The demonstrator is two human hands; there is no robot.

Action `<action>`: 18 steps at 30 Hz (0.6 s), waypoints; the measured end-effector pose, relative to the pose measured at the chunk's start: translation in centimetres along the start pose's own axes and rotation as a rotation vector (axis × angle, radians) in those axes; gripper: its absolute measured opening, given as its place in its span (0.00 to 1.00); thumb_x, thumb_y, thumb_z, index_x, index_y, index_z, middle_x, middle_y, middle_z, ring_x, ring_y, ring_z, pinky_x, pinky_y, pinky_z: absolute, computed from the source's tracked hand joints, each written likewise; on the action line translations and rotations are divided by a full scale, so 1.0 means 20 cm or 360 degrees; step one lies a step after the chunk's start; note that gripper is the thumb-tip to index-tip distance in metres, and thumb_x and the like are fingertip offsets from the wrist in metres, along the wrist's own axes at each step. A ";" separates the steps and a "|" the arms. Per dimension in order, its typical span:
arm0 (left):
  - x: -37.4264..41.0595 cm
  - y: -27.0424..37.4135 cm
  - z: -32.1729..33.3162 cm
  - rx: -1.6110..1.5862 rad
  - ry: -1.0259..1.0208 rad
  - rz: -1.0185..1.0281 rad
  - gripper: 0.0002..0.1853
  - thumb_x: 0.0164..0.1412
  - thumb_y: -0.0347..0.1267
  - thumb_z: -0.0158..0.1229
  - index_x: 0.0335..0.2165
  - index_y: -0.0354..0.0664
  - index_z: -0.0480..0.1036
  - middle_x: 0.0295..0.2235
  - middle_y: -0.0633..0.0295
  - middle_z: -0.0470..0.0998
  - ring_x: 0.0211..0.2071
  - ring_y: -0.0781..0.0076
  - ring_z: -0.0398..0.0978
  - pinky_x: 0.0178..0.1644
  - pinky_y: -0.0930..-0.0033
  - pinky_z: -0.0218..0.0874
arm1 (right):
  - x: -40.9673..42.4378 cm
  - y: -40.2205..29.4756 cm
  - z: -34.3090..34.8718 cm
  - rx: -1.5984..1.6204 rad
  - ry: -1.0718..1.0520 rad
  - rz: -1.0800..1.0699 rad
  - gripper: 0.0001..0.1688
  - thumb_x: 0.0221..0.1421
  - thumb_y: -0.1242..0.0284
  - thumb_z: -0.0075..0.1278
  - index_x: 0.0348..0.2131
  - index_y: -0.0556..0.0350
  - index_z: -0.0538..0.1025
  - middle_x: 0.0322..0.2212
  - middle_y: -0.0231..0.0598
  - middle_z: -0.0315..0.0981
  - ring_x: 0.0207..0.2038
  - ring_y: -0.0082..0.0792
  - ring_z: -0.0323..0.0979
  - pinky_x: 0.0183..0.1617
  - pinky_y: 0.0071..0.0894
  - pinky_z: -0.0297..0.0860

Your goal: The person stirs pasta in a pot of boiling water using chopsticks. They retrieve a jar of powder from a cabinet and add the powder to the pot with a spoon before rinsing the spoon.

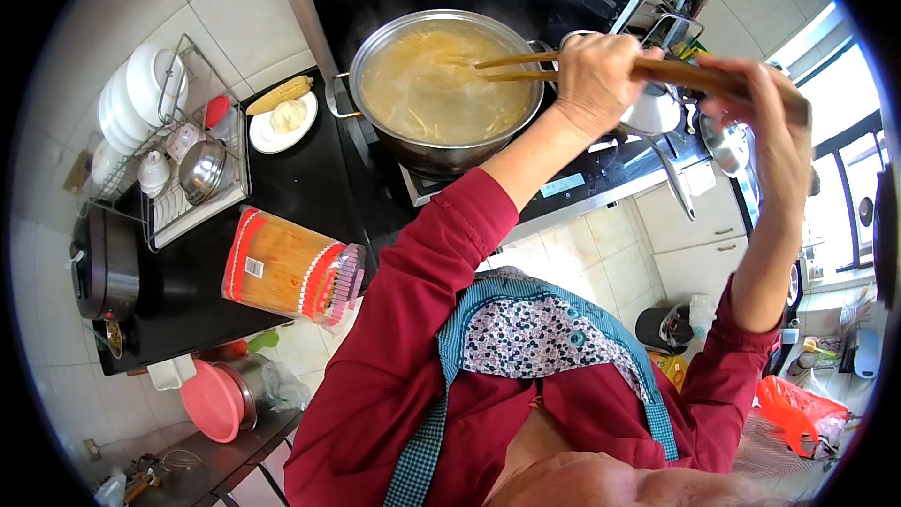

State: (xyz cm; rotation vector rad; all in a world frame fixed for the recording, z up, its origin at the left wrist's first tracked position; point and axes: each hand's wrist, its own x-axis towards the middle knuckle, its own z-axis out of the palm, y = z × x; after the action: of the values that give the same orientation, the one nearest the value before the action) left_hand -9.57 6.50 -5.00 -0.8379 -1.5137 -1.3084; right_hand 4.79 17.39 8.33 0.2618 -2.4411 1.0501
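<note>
My left hand [598, 77] grips a pair of long wooden chopsticks [517, 65] around their middle. Their tips reach over a large two-handled steel pot [450, 144], at the surface of cloudy water. Thin yellow noodles [433, 49] lie in that water, massed towards the far side. Farther back along the chopsticks, my right hand [771, 113] has its fingers around the thick rear ends; it is blurred by motion. The pot stands on a black stove [563, 3], left of a lidded white pan [651, 113].
Left on the black counter lie a noodle packet [281, 264] and a white plate [281, 137] with corn [281, 94] and a pale lump of food. A dish rack [204, 218] and a dark cooker [105, 264] stand beyond. A pan handle [676, 183] juts over the stove's front edge.
</note>
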 end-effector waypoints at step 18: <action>-0.04 -0.10 0.00 0.0116 -0.1101 -0.0597 0.15 0.56 0.41 0.57 0.30 0.41 0.78 0.27 0.45 0.78 0.33 0.43 0.77 0.39 0.48 0.68 | 0.20 0.34 0.01 0.0509 0.0095 0.0638 0.21 0.65 0.65 0.41 0.41 0.68 0.74 0.38 0.51 0.78 0.28 0.24 0.77 0.32 0.17 0.76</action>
State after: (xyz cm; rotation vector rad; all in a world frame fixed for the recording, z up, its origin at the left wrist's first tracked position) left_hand -11.06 6.11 -6.45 -1.0573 -2.3376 -1.2742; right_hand -1.10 22.00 5.85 -0.1668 -2.3159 1.5970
